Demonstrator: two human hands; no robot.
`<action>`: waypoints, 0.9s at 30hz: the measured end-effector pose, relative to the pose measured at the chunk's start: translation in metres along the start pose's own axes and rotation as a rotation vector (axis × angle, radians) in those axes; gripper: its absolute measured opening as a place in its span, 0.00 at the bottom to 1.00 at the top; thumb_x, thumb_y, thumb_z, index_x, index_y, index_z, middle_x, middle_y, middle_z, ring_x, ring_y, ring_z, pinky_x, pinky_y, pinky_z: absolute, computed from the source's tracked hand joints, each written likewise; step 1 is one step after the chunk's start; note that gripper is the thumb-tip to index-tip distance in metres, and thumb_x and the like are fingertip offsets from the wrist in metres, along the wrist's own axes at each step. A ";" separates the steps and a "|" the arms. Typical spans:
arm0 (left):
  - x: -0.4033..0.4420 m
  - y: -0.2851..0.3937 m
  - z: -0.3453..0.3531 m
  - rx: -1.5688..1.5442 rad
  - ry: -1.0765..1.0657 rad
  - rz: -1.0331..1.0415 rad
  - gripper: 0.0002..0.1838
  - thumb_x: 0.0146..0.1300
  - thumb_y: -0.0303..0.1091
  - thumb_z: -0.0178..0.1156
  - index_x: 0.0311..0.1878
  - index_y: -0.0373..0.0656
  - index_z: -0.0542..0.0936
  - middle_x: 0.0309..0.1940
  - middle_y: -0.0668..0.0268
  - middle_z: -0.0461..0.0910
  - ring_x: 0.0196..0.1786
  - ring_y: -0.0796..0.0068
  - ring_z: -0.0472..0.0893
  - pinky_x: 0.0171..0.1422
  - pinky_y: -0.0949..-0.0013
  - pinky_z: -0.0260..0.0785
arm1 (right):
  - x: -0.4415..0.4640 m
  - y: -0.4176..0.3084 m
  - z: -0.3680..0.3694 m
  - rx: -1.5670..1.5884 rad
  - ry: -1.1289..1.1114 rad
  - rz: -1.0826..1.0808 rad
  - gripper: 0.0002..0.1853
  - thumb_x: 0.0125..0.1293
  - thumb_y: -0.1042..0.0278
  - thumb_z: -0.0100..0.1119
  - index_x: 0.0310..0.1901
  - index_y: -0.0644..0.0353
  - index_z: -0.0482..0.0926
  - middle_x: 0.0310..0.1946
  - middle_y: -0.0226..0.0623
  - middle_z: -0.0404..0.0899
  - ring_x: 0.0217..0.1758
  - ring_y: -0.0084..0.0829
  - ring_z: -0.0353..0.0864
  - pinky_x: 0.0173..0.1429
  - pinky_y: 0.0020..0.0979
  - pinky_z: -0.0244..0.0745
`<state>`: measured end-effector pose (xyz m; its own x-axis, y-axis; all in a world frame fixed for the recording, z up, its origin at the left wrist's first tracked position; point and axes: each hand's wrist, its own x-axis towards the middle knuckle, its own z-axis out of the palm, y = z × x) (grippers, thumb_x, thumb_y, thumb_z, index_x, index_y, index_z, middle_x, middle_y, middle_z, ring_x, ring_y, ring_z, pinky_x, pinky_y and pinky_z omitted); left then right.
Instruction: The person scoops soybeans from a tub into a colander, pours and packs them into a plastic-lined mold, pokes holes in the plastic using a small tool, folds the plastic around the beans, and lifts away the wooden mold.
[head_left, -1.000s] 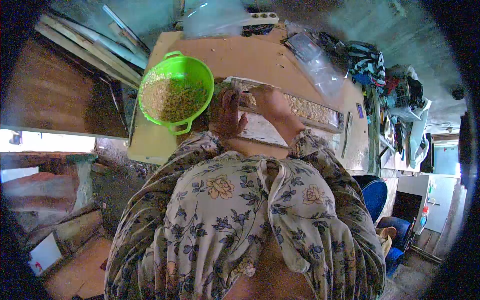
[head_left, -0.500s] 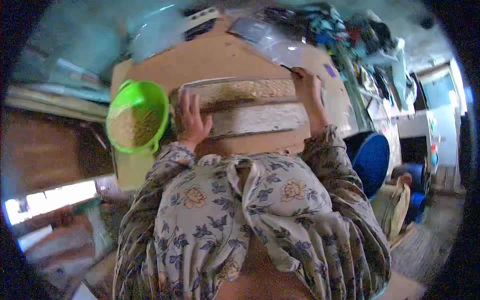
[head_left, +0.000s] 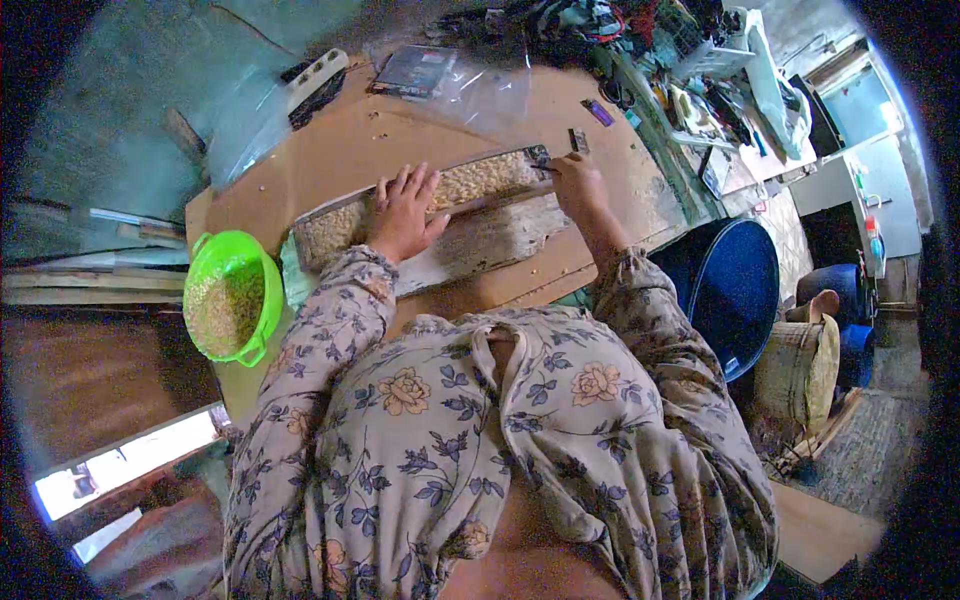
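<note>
A long, narrow wooden tray [head_left: 325,232] filled with pale grains lies slantwise in front of me. Along its near side runs a whitish, worn board [head_left: 490,252]. My left hand [head_left: 405,215] rests on the grains, palm down and fingers apart. At the tray's right end, my right hand [head_left: 578,185] is closed on a small dark, thin object [head_left: 541,162], mostly hidden by the fingers, whose kind I cannot make out. Left of the tray stands a bright green bucket [head_left: 265,300], partly filled with similar grains.
Clear plastic bags [head_left: 490,90] and a power strip [head_left: 318,78] lie at the table's far side. A purple lighter-like item [head_left: 598,112] is at the far right. A large blue barrel [head_left: 740,300] stands right of the table, near cluttered shelves [head_left: 720,130].
The view has turned, so the tray now slants, with its right end higher. My right hand has come to the tray's right end; my left hand still lies on the grains.
</note>
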<state>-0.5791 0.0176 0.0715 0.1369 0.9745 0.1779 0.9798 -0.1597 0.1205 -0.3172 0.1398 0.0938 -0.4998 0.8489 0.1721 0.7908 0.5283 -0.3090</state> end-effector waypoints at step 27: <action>0.001 0.007 -0.003 0.049 0.029 -0.031 0.36 0.51 0.52 0.52 0.62 0.45 0.58 0.63 0.62 0.55 0.65 0.58 0.55 0.63 0.49 0.46 | -0.006 -0.046 0.002 0.230 -0.014 -0.093 0.09 0.57 0.68 0.48 0.36 0.55 0.78 0.36 0.42 0.74 0.37 0.45 0.75 0.40 0.40 0.72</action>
<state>-0.5726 0.0167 0.0759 0.1024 0.9738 0.2030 0.9896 -0.1204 0.0783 -0.3513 0.1103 0.1056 -0.5732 0.7953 0.1973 0.6405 0.5850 -0.4975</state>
